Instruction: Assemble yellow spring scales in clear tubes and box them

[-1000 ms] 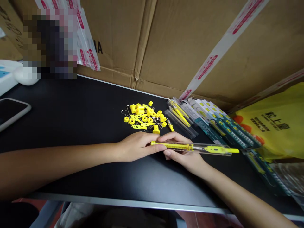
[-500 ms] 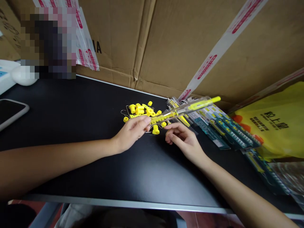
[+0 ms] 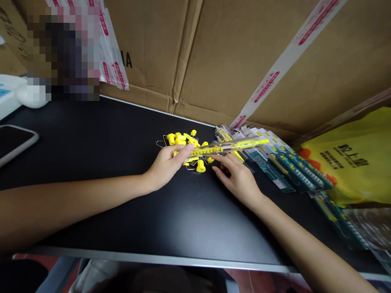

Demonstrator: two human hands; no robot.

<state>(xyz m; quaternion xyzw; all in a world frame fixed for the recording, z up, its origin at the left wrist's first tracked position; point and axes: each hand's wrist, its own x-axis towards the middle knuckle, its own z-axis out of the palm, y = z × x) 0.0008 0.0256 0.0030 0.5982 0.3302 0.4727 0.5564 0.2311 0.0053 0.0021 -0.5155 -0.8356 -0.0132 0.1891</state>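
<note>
In the head view, my left hand [image 3: 166,167] is closed, thumb on top, around the near end of a clear spring scale tube [image 3: 221,147]. The tube has a yellow graduated scale, a metal-looking section in its middle and a yellow far end, and it points right, tilted slightly up. My right hand [image 3: 240,177] is just below the tube, thumb and forefinger apart; whether a fingertip touches the tube I cannot tell. Beneath and behind the tube lies a pile of yellow caps [image 3: 200,166] and wire hooks [image 3: 159,143], partly hidden by my left hand.
Clear tubes with yellow parts [image 3: 227,134] and green packaged cards [image 3: 284,162] lie to the right, beside a yellow bag [image 3: 345,156]. A phone [image 3: 16,142] and a white device [image 3: 9,95] are at left. Cardboard boxes [image 3: 146,49] stand behind the black table [image 3: 171,228].
The spring scale tube's far end has dropped and shifted left, so it lies closer to level. My right hand's fingers have uncurled and stretched toward the tube.
</note>
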